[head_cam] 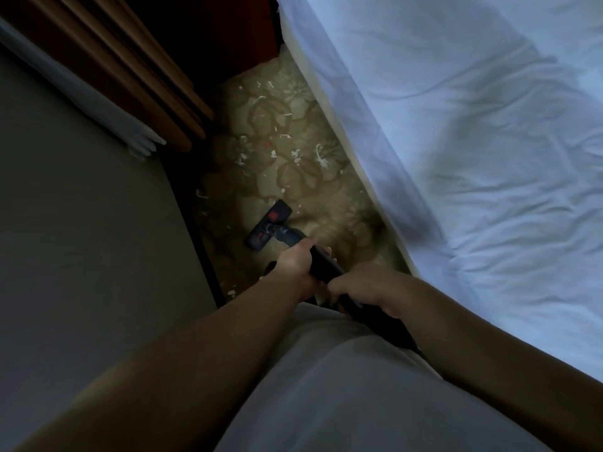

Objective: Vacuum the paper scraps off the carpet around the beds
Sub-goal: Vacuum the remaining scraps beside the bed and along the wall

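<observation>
Here, the vacuum wand point(326, 267) is gripped by the right hand point(362, 288) nearest | further along it is clasped by the left hand point(297, 261) | floor head point(270, 224) laid on patterned carpet point(326, 210) beside the bed point(456, 141) | paper scraps point(295, 156) scattered beyond.

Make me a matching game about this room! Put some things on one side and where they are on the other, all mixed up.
Things:
1. vacuum head
2. paper scraps
3. white bed sheet
4. brown curtain

Places:
A. far along the carpet, beyond the vacuum
B. top left, hanging by the wall
C. on the carpet just ahead of the hands
D. covering the bed on the right

Pairs: 1-C, 2-A, 3-D, 4-B
</observation>
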{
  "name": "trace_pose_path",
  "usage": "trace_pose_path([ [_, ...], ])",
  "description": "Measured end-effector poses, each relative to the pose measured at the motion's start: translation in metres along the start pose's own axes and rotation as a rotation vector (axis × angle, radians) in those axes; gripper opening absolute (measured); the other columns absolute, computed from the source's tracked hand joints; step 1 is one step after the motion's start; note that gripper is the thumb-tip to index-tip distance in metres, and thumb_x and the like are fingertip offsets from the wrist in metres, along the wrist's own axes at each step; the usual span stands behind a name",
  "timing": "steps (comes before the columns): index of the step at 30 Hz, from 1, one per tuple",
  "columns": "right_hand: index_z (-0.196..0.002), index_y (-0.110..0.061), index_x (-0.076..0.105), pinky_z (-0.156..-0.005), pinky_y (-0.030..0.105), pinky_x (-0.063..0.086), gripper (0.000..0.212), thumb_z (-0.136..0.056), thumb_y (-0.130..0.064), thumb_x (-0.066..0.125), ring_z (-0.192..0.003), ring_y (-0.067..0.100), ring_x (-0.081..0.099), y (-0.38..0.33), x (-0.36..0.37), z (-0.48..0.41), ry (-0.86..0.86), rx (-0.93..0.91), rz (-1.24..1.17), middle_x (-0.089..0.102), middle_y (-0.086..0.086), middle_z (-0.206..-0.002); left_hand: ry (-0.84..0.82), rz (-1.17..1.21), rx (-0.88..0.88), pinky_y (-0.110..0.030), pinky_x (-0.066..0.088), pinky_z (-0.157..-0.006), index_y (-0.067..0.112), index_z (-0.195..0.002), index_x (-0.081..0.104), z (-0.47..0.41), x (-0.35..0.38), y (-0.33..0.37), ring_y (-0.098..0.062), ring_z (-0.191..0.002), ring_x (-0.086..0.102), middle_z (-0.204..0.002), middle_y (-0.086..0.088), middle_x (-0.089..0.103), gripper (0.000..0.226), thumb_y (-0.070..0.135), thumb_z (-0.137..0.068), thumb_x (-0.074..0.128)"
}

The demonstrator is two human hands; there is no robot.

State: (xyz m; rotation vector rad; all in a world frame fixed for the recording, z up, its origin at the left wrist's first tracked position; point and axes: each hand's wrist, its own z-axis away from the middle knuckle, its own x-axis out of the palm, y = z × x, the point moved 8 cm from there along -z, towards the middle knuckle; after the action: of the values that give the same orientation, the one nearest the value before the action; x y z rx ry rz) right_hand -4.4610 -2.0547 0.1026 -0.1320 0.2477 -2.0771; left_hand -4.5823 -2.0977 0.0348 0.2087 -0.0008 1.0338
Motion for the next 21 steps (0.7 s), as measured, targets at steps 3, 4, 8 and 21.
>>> trace_pose_path([
  [3,-0.098,0.000,0.077,-0.069,0.035,0.059,0.024,-0.080,-0.015,0.075,-0.069,0.026,0.074,0.030,-0.016,0.014,0.032,0.019,-0.073,0.080,0.018,-0.086,-0.063,-0.089,-0.017,-0.044,0.055,-0.071,0.001,-0.111,0.056,0.007,0.024,-0.024,-0.025,-0.078,0.059,-0.087,-0.013,0.057,0.024,0.020,-0.100,0.063],
  [4,-0.099,0.001,0.077,-0.069,0.035,0.059,0.025,-0.080,-0.015,0.075,-0.070,0.027,0.074,0.039,-0.021,0.018,0.046,0.022,-0.100,0.080,0.020,-0.088,-0.087,-0.136,-0.024,-0.043,0.055,-0.069,0.000,-0.117,0.055,0.009,0.033,-0.031,-0.025,-0.078,0.059,-0.089,-0.012,0.058,0.027,0.021,-0.100,0.063],
  [8,-0.091,0.006,0.077,-0.071,0.037,0.056,0.023,-0.082,-0.015,0.073,-0.069,0.032,0.070,0.070,-0.036,0.037,0.089,0.058,-0.227,0.077,0.023,-0.084,-0.175,-0.281,-0.062,-0.047,0.055,-0.082,0.001,-0.123,0.056,0.021,0.066,-0.051,-0.025,-0.080,0.062,-0.089,-0.010,0.061,0.033,0.019,-0.098,0.067],
  [21,-0.105,0.000,0.074,-0.072,0.040,0.060,0.033,-0.080,-0.020,0.079,-0.074,0.033,0.073,0.085,-0.027,0.065,0.143,0.055,-0.405,0.078,0.023,-0.090,-0.318,-0.509,-0.124,-0.048,0.053,-0.082,0.006,-0.129,0.050,0.053,0.091,-0.050,-0.030,-0.093,0.062,-0.102,-0.013,0.061,0.036,0.023,-0.101,0.063],
])
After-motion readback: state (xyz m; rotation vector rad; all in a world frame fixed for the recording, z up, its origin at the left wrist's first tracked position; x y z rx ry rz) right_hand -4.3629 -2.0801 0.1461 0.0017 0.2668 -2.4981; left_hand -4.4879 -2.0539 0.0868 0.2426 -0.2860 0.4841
